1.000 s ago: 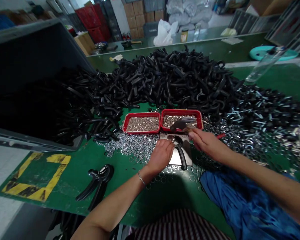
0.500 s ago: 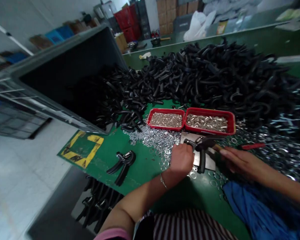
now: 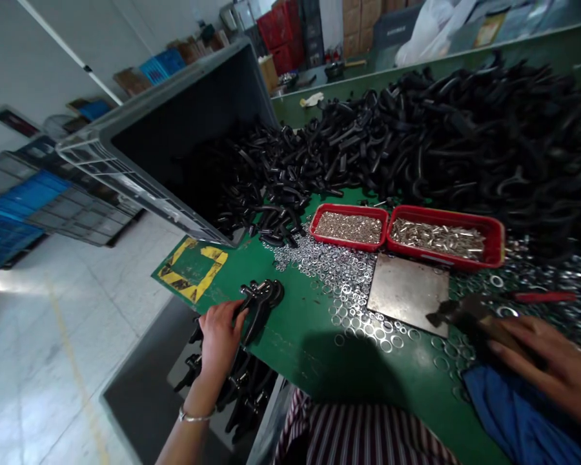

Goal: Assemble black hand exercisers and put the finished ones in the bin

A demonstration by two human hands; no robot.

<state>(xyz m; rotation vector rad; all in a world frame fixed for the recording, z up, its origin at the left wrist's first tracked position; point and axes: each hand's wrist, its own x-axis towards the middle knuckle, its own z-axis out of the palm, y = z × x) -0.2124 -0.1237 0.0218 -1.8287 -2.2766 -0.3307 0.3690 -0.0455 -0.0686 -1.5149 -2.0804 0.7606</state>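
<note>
At the table's left front edge, my left hand (image 3: 219, 336) has its fingers closed around the leg of a black curved clamp-like part (image 3: 263, 298). Two such parts seem to lie together there; their overlap makes them hard to separate. My right hand (image 3: 545, 361), at the right, grips a hammer (image 3: 465, 313) by its wooden handle, slightly blurred. The hammer's dark head is over the right corner of a flat metal plate (image 3: 407, 290), whose top is bare.
Behind the plate stand red trays of small pins, a left tray (image 3: 314, 226) and a right tray (image 3: 498, 248). Loose washers (image 3: 336, 265) surround the plate. A large heap of black parts (image 3: 416, 135) spills from a grey crate (image 3: 164, 97). Blue cloth (image 3: 508, 413) lies front right.
My left hand has moved from the plate to the left table edge, and the black part on the plate is gone from it. The hammer has moved right, off the plate's middle. The view has shifted.
</note>
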